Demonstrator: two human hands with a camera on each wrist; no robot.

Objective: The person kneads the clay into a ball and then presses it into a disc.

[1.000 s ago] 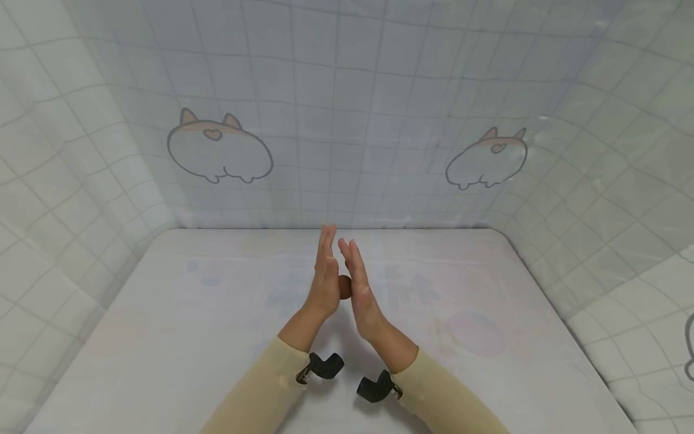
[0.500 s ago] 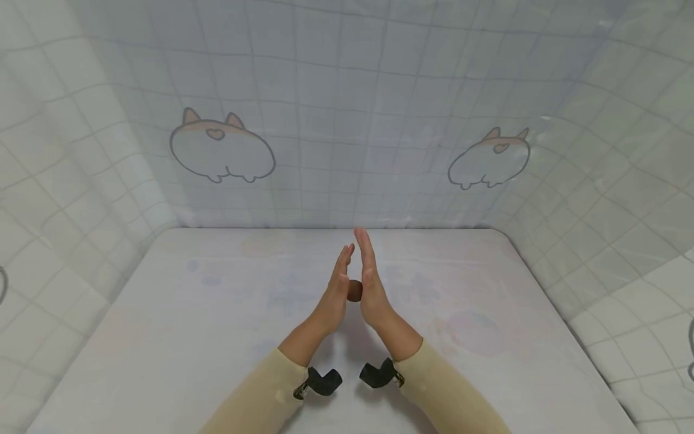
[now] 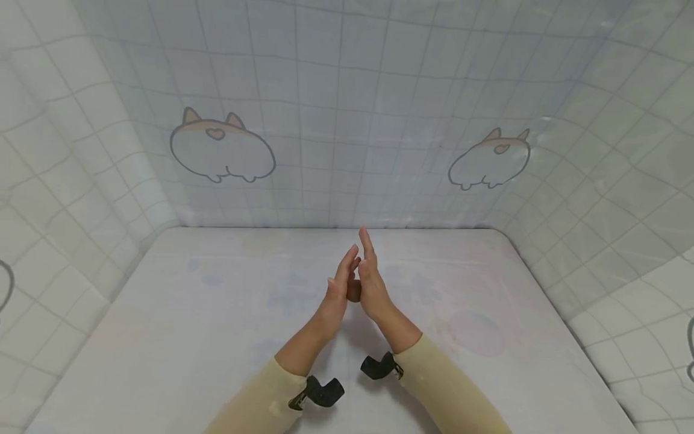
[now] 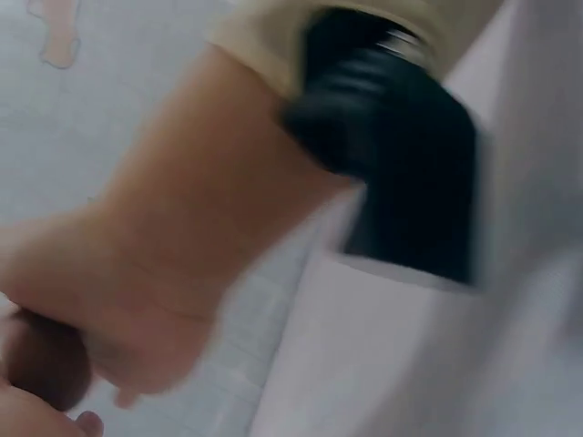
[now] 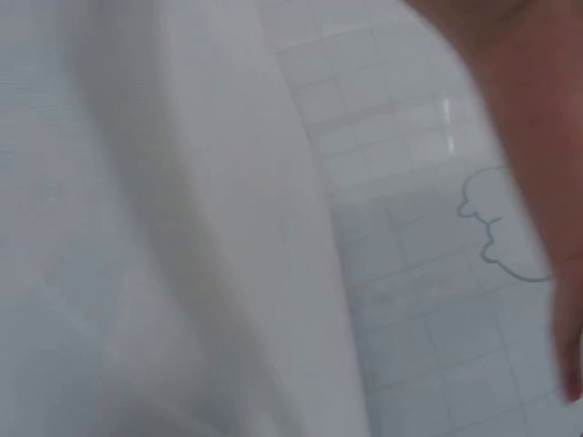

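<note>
A small round brown ball point(image 3: 354, 291) sits between my two palms, over the table in the head view. My left hand point(image 3: 333, 304) presses it from the left, fingers mostly straight and pointing forward. From the right my right hand point(image 3: 374, 294) lies flat against it, its straight fingers reaching farther forward. The palms lean towards each other like a tent. In the left wrist view the brown ball point(image 4: 50, 360) shows its smooth dark side under the heel of a hand; part of it is hidden. The right wrist view catches only a blurred hand and forearm at its right edge.
Beneath the hands spreads a table point(image 3: 190, 337) under a pale, faintly patterned cover. Grid-patterned sheets point(image 3: 347, 120) with dog drawings rise behind it and on both sides. Black angled devices point(image 3: 325, 393) are fixed at both sleeve cuffs.
My hands have slid against each other: the left drew back while the right moved forward. Both hands and the ball shifted slightly right, and the ball stayed between the palms.
</note>
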